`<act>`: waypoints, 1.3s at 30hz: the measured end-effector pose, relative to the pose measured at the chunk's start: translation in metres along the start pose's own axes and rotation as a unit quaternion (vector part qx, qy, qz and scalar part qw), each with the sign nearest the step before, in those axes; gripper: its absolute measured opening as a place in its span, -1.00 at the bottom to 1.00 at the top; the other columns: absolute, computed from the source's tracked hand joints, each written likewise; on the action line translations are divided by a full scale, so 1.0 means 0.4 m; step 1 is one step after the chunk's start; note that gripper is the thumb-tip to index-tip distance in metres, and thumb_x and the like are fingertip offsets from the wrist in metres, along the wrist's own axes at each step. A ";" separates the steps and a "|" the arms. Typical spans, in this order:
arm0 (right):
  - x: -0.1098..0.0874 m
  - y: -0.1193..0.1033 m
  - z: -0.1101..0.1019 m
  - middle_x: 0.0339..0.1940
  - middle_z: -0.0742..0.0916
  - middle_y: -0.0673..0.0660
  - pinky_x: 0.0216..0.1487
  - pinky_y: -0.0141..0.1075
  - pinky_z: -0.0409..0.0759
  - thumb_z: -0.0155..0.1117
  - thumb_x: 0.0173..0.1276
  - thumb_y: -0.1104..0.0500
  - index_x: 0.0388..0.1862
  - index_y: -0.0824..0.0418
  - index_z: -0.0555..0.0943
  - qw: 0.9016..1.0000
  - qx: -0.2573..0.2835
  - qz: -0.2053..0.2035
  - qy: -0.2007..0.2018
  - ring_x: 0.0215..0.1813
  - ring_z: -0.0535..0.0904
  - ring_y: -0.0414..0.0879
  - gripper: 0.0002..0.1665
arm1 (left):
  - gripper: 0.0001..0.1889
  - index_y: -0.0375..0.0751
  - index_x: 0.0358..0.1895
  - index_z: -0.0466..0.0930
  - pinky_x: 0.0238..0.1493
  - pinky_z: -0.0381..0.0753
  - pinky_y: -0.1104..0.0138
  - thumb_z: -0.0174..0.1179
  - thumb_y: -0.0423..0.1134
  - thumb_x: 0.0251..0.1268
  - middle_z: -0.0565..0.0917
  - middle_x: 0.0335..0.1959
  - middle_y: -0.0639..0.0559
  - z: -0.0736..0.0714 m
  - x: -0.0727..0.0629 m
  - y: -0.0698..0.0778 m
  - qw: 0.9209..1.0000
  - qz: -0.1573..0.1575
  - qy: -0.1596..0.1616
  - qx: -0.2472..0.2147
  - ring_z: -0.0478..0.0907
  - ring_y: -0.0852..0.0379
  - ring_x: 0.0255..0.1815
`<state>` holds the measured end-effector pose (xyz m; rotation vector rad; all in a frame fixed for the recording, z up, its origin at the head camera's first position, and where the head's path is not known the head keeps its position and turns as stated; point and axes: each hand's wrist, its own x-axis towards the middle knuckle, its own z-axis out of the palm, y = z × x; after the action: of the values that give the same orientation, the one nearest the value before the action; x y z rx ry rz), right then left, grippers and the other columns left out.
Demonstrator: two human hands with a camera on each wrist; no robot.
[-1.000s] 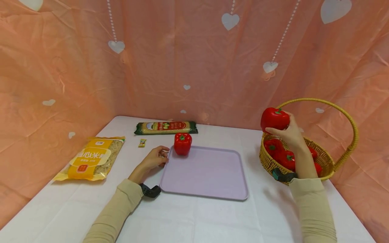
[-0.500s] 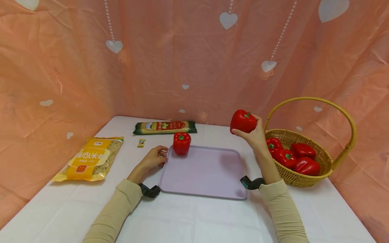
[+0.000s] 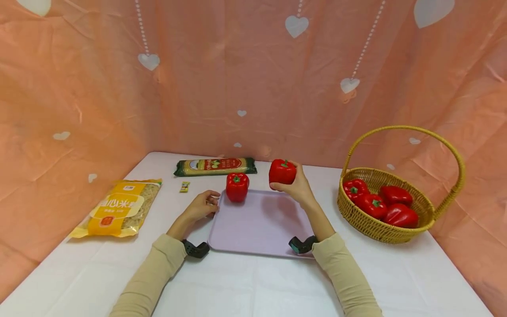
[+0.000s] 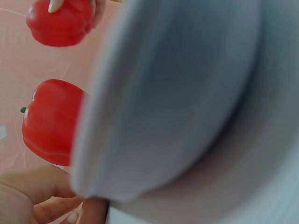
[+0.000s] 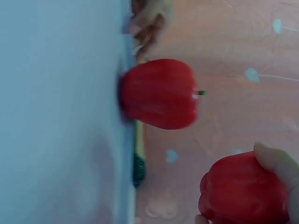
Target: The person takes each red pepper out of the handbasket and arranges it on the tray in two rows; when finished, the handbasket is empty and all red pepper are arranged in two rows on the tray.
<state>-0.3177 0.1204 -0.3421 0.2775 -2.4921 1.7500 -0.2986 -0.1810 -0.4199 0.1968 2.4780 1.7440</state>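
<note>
My right hand (image 3: 296,187) grips a red bell pepper (image 3: 282,173) above the far right part of the lilac tray (image 3: 249,229). In the right wrist view, the thumb and a fingertip show around this held pepper (image 5: 245,189). A second red bell pepper (image 3: 236,188) stands upright in the tray's far left corner, green stem up. My left hand (image 3: 200,205) holds the tray's left rim near that corner. The left wrist view has its fingers (image 4: 39,182) bent at the rim, close to the standing pepper (image 4: 53,122); the tray hides part of them.
At the right, a wicker basket (image 3: 356,220) with a tall handle holds several red peppers (image 3: 373,206). A pasta packet (image 3: 215,166) lies behind the tray, a small yellow sachet (image 3: 185,187) to its left. A yellow grain bag (image 3: 119,209) lies at the far left.
My right hand has carried the pepper left from over the basket to above the tray, lowering slightly. My left hand stays at the tray's rim, and the standing pepper is unmoved.
</note>
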 end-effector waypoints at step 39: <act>0.017 0.136 0.059 0.20 0.45 0.29 0.17 -0.01 0.43 0.48 0.02 0.13 0.31 0.34 0.13 0.994 -0.085 -0.049 -0.046 0.20 0.39 0.16 -0.02 | -0.53 -0.49 0.15 0.30 -0.48 0.51 0.41 0.09 -0.53 0.10 0.42 -0.31 -0.08 0.001 0.003 0.000 1.000 -0.010 -0.002 0.003 0.40 0.21 -0.48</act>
<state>-0.3339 0.1156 -0.3991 0.4673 -2.6212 1.5115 -0.2996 -0.1805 -0.4201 0.1747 2.4743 1.7273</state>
